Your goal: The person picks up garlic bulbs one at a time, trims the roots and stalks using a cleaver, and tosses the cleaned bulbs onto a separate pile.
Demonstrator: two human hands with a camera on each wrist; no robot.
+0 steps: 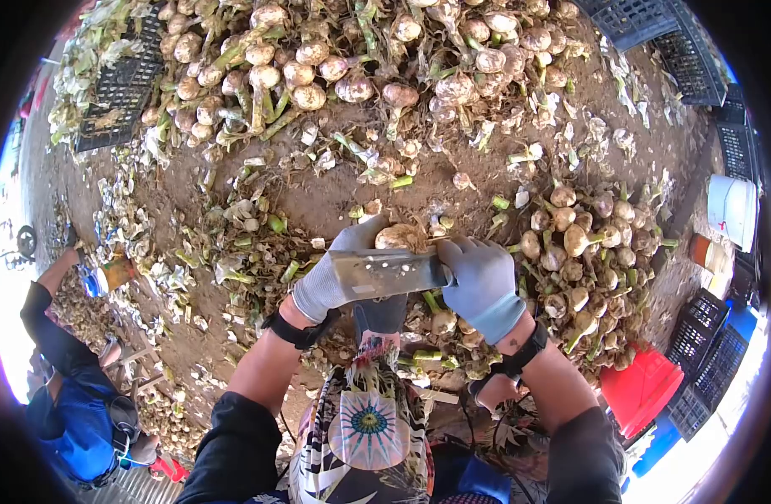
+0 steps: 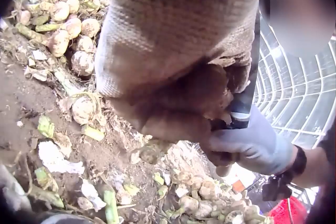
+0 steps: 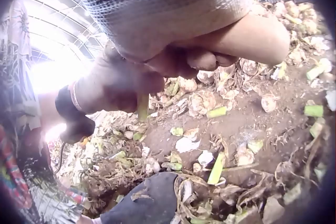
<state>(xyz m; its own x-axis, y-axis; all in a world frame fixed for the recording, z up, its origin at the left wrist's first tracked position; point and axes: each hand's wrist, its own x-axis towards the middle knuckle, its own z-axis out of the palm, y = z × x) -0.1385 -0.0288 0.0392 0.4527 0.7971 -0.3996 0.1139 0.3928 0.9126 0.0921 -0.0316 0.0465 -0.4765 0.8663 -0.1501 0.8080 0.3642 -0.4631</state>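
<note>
In the head view, a gloved left hand (image 1: 322, 281) grips a garlic bulb (image 1: 399, 238) with dry roots. The gloved right hand (image 1: 484, 281) holds a knife by its handle; the wide blade (image 1: 385, 275) lies across in front of the bulb, pointing left. The left wrist view has the left glove (image 2: 173, 35) very close, with the right hand (image 2: 257, 142) beyond it and a strip of blade between. In the right wrist view the right glove (image 3: 163, 14) hides the knife, and the left hand (image 3: 113, 82) is behind a green stem (image 3: 143, 106).
A large garlic heap (image 1: 310, 71) lies ahead, a smaller pile (image 1: 591, 252) at the right. Cut stems and husks litter the soil. Black crates (image 1: 692, 67), a white bucket (image 1: 731, 210) and a red container (image 1: 640, 391) stand right. Another person (image 1: 78, 412) is at the left.
</note>
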